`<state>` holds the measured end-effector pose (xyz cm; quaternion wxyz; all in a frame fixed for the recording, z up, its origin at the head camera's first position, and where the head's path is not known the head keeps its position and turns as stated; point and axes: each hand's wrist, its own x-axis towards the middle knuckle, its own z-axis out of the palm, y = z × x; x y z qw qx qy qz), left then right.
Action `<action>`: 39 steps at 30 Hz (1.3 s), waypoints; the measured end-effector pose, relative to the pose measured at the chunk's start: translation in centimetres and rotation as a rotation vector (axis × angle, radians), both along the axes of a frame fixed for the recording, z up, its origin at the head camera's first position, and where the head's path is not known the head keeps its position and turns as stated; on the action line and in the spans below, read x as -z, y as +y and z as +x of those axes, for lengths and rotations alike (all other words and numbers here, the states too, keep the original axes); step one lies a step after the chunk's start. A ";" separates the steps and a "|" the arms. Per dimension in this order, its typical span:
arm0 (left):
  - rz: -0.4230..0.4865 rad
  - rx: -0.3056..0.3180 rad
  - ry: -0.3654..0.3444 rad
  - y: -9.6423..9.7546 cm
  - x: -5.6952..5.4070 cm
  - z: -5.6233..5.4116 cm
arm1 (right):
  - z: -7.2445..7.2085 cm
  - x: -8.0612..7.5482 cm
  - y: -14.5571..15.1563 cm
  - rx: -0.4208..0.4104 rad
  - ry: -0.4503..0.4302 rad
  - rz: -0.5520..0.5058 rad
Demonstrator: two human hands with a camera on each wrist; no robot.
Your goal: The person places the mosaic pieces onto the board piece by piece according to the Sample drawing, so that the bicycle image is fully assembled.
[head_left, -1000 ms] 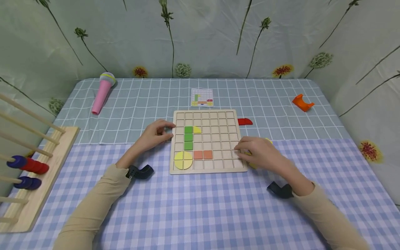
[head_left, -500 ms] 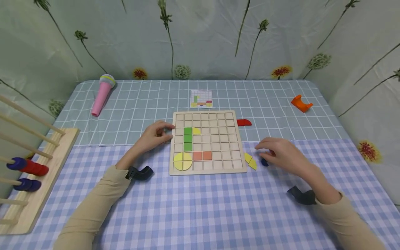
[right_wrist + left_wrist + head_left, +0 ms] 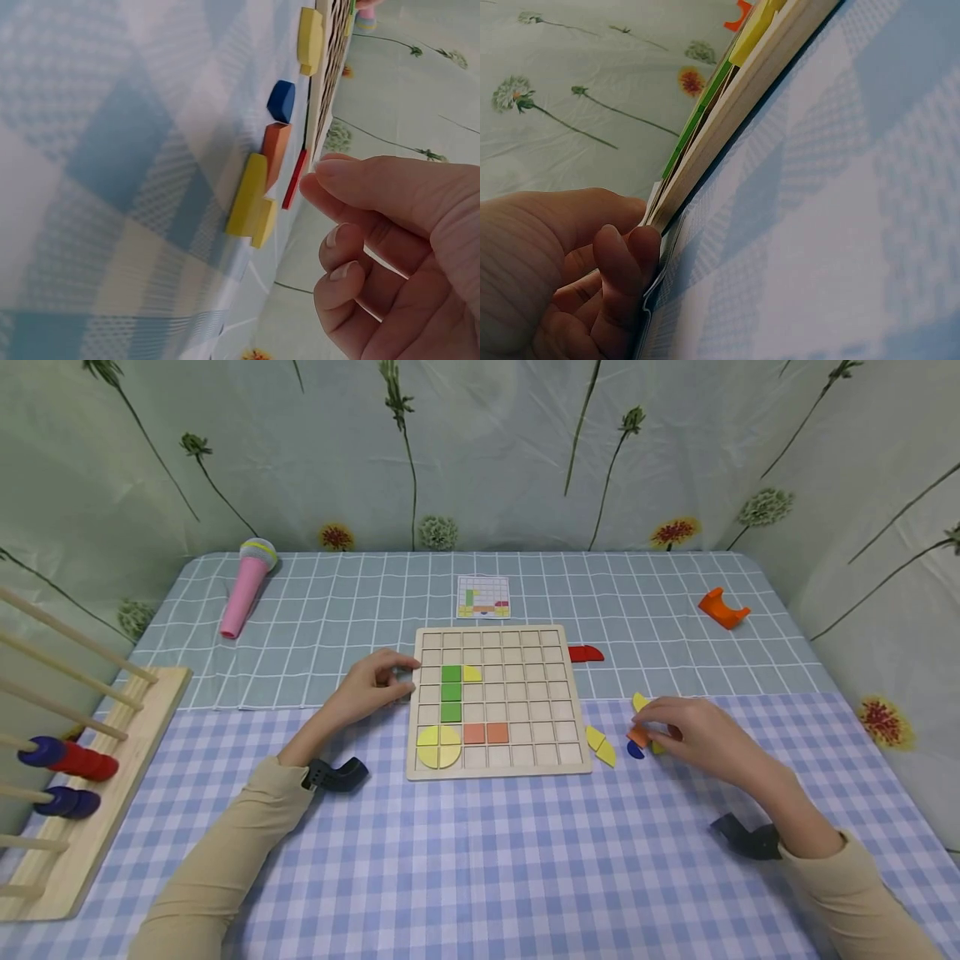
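Note:
My left hand [image 3: 372, 683] rests at the left edge of a square wooden grid board [image 3: 531, 652], thumb and fingertips touching its side. On the board lie green squares [image 3: 452, 692], a yellow quarter piece [image 3: 472, 674], a yellow circle of quarter pieces [image 3: 438, 748] and two orange squares [image 3: 486, 733]. To the right, my right hand [image 3: 697, 735] is over a loose orange piece [image 3: 276, 154], with yellow pieces [image 3: 249, 196] and a blue half-round piece [image 3: 635, 750] close by. Its thumb and index fingertips are close together, holding nothing visible.
Two yellow pieces [image 3: 601, 746] lie beside the board's right edge, red pieces [image 3: 586, 653] farther back. A pattern card [image 3: 483, 598] lies behind the board. A pink toy microphone [image 3: 248, 587], an orange curved piece [image 3: 724, 608] and a wooden bead frame [image 3: 105, 793] stand around the sides.
My right hand has moved right from the board's right edge to the loose pieces, uncovering the two yellow pieces there. My left hand has stayed at the board's left edge.

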<state>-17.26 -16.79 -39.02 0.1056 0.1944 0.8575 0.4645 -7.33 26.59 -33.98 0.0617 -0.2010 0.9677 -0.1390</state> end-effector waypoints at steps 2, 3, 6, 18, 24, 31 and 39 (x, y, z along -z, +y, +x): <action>-0.005 0.000 0.001 0.0 0.1 0.0 | 0.0 0.1 0.1 0.001 -0.018 -0.006; -0.007 0.000 0.001 0.0 0.1 0.0 | 0.0 0.2 0.1 0.002 -0.029 -0.008; -0.014 -0.001 0.003 0.0 0.0 0.0 | 0.1 0.4 0.2 -0.003 -0.047 -0.012; -0.008 0.000 0.006 0.0 0.0 0.0 | 0.0 0.9 0.2 -0.068 0.008 0.021; -0.014 0.002 0.013 0.0 -0.1 0.0 | -0.2 1.1 0.2 -0.053 0.025 0.041; -0.017 -0.001 0.005 0.0 0.1 0.0 | -0.3 1.0 0.0 -0.032 0.044 0.033; -0.021 -0.005 0.001 -0.1 0.1 0.0 | -0.5 0.6 -1.4 -0.090 0.131 -0.030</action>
